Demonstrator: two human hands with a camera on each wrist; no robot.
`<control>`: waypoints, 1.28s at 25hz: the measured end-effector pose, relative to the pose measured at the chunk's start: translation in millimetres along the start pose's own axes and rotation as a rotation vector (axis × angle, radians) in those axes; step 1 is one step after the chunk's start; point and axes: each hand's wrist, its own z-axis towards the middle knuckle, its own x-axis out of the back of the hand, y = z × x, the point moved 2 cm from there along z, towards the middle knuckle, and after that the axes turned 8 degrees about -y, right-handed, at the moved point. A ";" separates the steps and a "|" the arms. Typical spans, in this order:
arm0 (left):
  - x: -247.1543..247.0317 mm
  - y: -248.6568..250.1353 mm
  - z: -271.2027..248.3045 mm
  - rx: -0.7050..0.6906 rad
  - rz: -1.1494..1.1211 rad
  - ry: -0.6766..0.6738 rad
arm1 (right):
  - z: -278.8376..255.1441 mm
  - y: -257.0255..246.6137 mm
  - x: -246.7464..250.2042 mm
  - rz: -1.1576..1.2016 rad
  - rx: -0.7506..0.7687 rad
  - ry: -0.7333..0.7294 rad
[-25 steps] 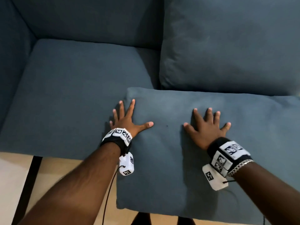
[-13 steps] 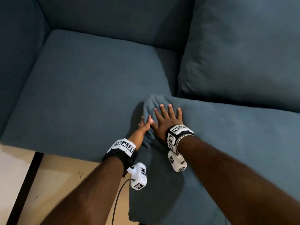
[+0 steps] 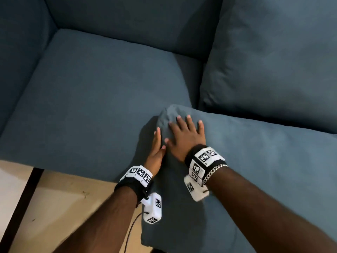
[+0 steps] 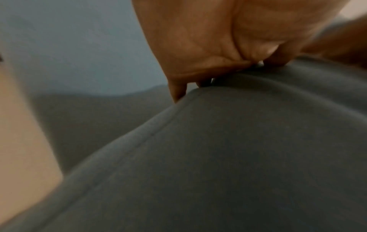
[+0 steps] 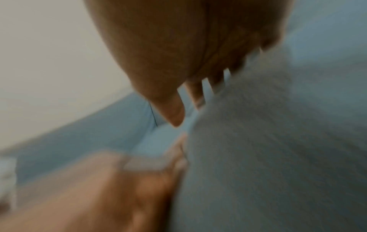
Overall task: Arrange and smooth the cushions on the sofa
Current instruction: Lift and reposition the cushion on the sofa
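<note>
From the head camera, a loose blue cushion (image 3: 246, 170) lies flat on the sofa (image 3: 100, 99), its near edge hanging past the seat front over the floor (image 3: 54, 201), its far edge just below the upright back cushion (image 3: 273, 70). The right hand (image 3: 184, 136) lies flat on top near the cushion's far-left corner, fingers straight and spread, grasping nothing. The left hand (image 3: 156, 148) stands on edge against the cushion's left side, fingers straight, thumb lying over the top edge. The placing looks like a squeeze (one palm down, one palm in) meant to pack the stuffing into the bulging corner and square it off.

The left wrist camera shows the left hand's palm (image 4: 208, 39) pressed to the rounded, seamed side of the cushion (image 4: 238, 157), fingertips dipping over its crest; the fingers look straight, not clutching cloth.

The right wrist camera is heavily blurred. It shows the right hand (image 5: 178, 55) with fingers fanned over the cushion (image 5: 278, 141), flat rather than gripping, and the left hand (image 5: 139, 180) low against the cushion's side.
</note>
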 end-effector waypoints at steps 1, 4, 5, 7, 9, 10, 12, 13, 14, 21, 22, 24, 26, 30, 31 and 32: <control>1.0 -0.4 -7.6 -0.012 0.041 0.017 | -9.2 -10.4 25.4 0.151 0.075 0.155; 1.7 -24.6 -36.8 0.110 -0.022 0.069 | -60.3 -15.7 60.4 0.433 0.212 0.812; -0.7 -39.2 -57.2 0.214 -0.113 0.082 | -67.9 -11.2 45.8 0.316 0.196 0.830; -9.8 -54.5 -103.6 0.479 -0.289 0.097 | -57.0 -3.6 -12.6 -0.088 0.123 0.360; -27.7 -61.8 -148.0 0.677 -0.362 0.103 | -39.4 8.2 -43.2 -0.149 0.057 0.012; -33.0 -72.0 -157.0 0.720 -0.363 0.120 | -35.7 5.2 -34.1 -0.034 0.078 0.012; -44.3 -79.6 -170.5 0.749 -0.443 0.179 | -55.6 -11.0 8.0 0.261 0.210 0.264; -43.7 -79.9 -167.6 0.737 -0.434 0.198 | -73.6 -16.0 26.0 0.389 0.256 0.487; -43.1 -98.2 -162.3 0.725 -0.403 0.193 | -91.1 -15.3 30.4 0.468 0.261 0.683; -40.3 -86.5 -153.0 0.683 -0.131 0.197 | -83.5 2.1 -44.1 0.050 0.118 0.173; -43.5 -71.6 -154.0 0.675 -0.106 0.197 | -93.1 1.1 -22.8 0.153 0.186 0.368; -49.6 -60.7 -152.6 0.698 -0.050 0.239 | -108.4 17.6 3.6 0.244 0.120 0.727; -54.6 -58.1 -149.4 0.722 -0.026 0.272 | -97.5 49.4 -7.8 0.090 0.017 0.549; -59.1 -54.4 -141.1 0.737 0.034 0.303 | -73.6 74.2 -6.6 0.099 0.010 0.104; -59.7 -53.7 -139.9 0.729 0.019 0.319 | -82.3 73.4 17.6 0.236 0.064 0.313; -60.5 -51.5 -138.4 0.711 0.017 0.339 | -93.9 74.8 37.0 0.376 0.080 0.604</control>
